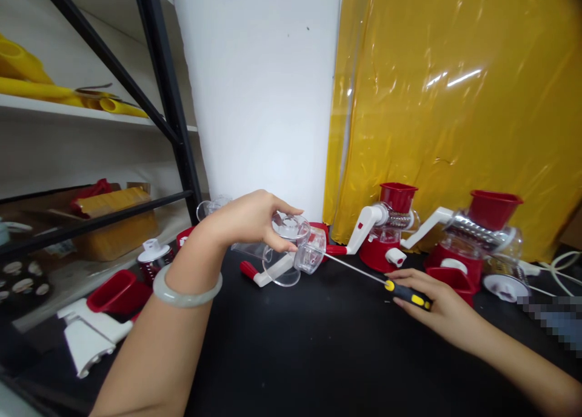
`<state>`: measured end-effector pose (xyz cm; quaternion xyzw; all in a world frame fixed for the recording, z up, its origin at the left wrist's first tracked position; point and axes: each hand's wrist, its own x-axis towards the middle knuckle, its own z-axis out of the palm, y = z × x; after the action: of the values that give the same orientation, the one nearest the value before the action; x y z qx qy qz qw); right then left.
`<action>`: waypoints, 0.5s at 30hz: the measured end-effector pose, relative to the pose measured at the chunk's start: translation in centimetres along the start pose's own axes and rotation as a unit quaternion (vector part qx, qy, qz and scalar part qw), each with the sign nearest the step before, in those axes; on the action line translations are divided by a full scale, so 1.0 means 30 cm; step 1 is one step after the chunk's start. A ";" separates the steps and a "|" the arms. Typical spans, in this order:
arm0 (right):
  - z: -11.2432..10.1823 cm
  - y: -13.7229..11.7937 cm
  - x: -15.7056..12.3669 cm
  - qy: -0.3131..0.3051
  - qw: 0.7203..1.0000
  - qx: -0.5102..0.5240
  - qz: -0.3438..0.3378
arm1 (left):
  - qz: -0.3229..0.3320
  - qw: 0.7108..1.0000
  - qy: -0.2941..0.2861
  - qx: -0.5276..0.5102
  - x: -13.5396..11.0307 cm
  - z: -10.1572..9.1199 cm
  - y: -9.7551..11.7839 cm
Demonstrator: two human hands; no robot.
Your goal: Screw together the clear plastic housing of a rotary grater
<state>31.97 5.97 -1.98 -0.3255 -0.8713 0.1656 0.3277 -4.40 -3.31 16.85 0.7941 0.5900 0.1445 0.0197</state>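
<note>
My left hand (249,220) is closed on a clear plastic grater housing (291,250) with a white and red crank handle, held just above the black table (318,344). A pale bangle sits on that wrist. My right hand (431,299) grips the black and yellow handle of a screwdriver (407,294). Its thin shaft points left, and the tip meets the clear housing.
Two assembled red and white rotary graters (386,229) (477,235) stand at the back against a yellow plastic sheet. Loose red hoppers (111,290), white parts and a drum (152,256) lie at left, beside a black metal shelf rack (168,102).
</note>
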 end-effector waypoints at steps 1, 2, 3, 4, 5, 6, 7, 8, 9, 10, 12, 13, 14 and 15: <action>-0.001 -0.002 0.001 0.001 1.000 0.002 -0.001 | -0.001 1.000 -0.001 -0.001 0.000 0.000 0.000; -0.002 -0.004 0.002 0.001 1.000 0.004 -0.002 | -0.001 1.000 -0.002 -0.001 0.000 -0.001 0.001; -0.003 -0.005 0.003 0.001 1.000 0.006 -0.004 | 0.000 1.000 -0.003 -0.001 0.000 -0.001 0.001; -0.003 -0.006 0.003 0.000 1.000 0.007 -0.006 | 0.000 1.000 -0.003 0.000 0.000 -0.002 0.002; -0.003 -0.007 0.004 -0.001 1.000 0.007 -0.007 | 0.000 1.000 -0.004 0.000 0.001 -0.002 0.003; -0.002 -0.008 0.005 -0.002 1.000 0.007 -0.008 | 0.001 1.000 -0.005 0.000 0.001 -0.002 0.003; -0.003 -0.010 0.005 -0.001 1.000 0.007 -0.008 | 0.001 1.000 -0.005 0.000 0.002 -0.001 0.003; -0.003 -0.011 0.006 0.000 1.000 0.006 -0.008 | 0.001 1.000 -0.004 0.000 0.002 0.000 0.003; -0.006 -0.013 0.007 -0.001 1.000 0.005 -0.008 | 0.001 1.000 -0.003 0.002 0.003 0.002 0.003; -0.009 -0.015 0.008 -0.005 1.000 0.002 -0.006 | 0.001 1.000 -0.002 0.004 0.003 0.004 0.003; -0.022 -0.017 0.008 -0.017 1.000 -0.012 0.009 | -0.004 1.000 -0.001 0.019 0.001 0.006 0.003; -0.031 -0.017 0.008 -0.024 0.999 -0.022 0.020 | -0.010 0.999 -0.001 0.034 0.000 0.005 0.003; -0.042 -0.015 0.007 -0.029 0.998 -0.033 0.033 | -0.017 0.998 0.000 0.054 -0.003 0.002 0.002; -0.053 -0.012 0.006 -0.031 0.998 -0.046 0.042 | -0.023 0.997 0.000 0.077 -0.006 -0.005 0.002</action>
<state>32.80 5.95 -0.55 -0.3716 -0.8731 0.1492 0.2780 -4.43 -3.51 16.97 0.7792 0.6178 0.0983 -0.0385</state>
